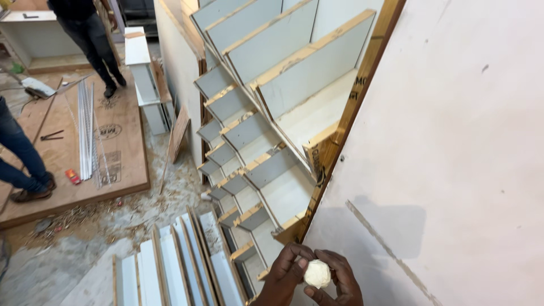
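Observation:
Both of my hands meet at the bottom of the view around a small off-white lump of putty. My left hand cups it from the left, and my right hand pinches it from the right. They hover beside the front edge of a tall shelving unit with grey laminate shelves and raw plywood edges, close to its large pale side panel. A light scuffed line runs across that panel near my hands.
Several white boards lean in a stack on the dusty floor at the lower left. A plywood sheet carries metal strips and small tools. Two other people's legs stand there. A small white cabinet stands behind.

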